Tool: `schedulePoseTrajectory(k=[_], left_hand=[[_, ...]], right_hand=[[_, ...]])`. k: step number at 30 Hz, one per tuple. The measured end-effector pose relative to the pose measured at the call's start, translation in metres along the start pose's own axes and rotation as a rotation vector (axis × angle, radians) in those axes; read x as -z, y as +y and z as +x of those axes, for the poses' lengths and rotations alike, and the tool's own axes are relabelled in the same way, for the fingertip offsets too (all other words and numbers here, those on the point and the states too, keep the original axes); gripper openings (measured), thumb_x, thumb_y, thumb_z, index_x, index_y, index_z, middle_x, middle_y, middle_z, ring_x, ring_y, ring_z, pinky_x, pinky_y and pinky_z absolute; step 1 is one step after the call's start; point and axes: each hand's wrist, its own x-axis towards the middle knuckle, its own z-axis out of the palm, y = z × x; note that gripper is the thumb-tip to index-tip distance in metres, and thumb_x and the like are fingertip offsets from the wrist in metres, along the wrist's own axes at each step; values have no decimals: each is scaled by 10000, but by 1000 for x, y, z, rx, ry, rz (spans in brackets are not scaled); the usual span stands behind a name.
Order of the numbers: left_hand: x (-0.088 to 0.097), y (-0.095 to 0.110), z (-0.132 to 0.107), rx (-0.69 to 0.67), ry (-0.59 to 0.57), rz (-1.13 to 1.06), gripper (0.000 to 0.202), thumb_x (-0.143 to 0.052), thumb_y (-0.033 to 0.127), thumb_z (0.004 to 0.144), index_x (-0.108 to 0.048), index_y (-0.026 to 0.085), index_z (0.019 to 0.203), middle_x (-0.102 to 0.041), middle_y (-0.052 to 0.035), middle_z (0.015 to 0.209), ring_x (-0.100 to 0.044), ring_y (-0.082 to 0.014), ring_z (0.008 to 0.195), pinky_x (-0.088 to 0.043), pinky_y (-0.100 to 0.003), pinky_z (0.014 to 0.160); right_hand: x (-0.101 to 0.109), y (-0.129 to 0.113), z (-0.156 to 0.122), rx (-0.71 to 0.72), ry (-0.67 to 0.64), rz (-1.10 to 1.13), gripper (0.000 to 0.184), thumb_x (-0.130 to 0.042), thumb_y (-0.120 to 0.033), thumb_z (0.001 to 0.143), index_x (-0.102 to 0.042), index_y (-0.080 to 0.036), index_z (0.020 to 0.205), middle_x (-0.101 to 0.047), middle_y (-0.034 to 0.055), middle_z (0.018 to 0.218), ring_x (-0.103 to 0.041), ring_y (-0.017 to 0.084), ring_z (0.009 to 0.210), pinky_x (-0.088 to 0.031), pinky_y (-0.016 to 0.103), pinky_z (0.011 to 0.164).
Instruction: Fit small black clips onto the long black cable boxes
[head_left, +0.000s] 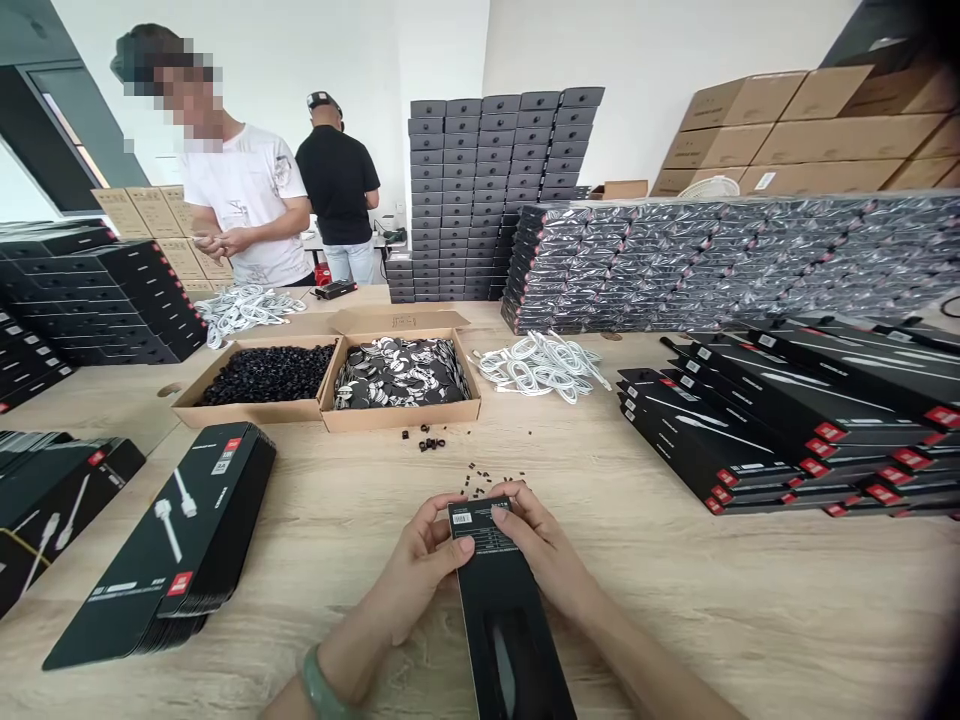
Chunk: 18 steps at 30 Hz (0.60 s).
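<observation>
Holding slim black cardboard box point(501, 600)

**Bare forearms and a pale green bangle, seen from the wearer's own head-mounted camera**

A smooth, rounded bangle point(324, 684) of mottled pale green stone, apparently jade, circles the left wrist just behind the left hand point(420, 565), and the frame's lower edge cuts off part of the band. The left forearm point(352, 650) and right forearm point(645, 650) are both bare as far as the view reaches. The right hand point(544, 530) has slender fingers point(506, 512), and the left thumbnail point(466, 546) is short, trimmed and unpainted.
</observation>
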Motion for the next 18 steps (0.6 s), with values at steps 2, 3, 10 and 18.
schedulePoseTrajectory(k=[2, 3, 10, 18], left_hand=[[-1, 0, 1, 3, 69, -89, 466, -796, 282, 693, -587, 207, 1103, -709, -92, 1012, -676, -226, 847, -560, -315, 649], [0, 1, 3, -19, 124, -155, 464, -806, 253, 679, -590, 199, 1087, -714, -91, 1004, -681, -222, 827, -565, -318, 643], [28, 9, 23, -263, 503, -368, 182, -687, 141, 756, -597, 213, 897, -721, 5, 888, -661, -88, 817, -537, -200, 782], [24, 18, -6, 169, -269, -87, 686, -917, 279, 470, -664, 119, 1088, -730, -137, 995, -682, -249, 849, -539, -330, 754]], right_hand=[[1, 0, 2, -40, -8, 49, 320, -579, -534, 861, -569, -307, 1086, -646, -22, 882, -605, 186, 775, -473, 297, 689], [3, -1, 4, -77, -31, 122, 408, -550, -586, 855, -544, -322, 1165, -673, -7, 937, -629, 204, 831, -485, 327, 753], [9, -7, 8, -254, -150, 694, 672, -392, -764, 813, -630, -176, 1034, -673, 130, 1132, -599, 313, 1134, -456, 470, 971], [16, 2, 11, -83, 182, 322, 230, -696, -407, 790, -612, -230, 910, -643, -33, 711, -556, 127, 586, -415, 223, 501]])
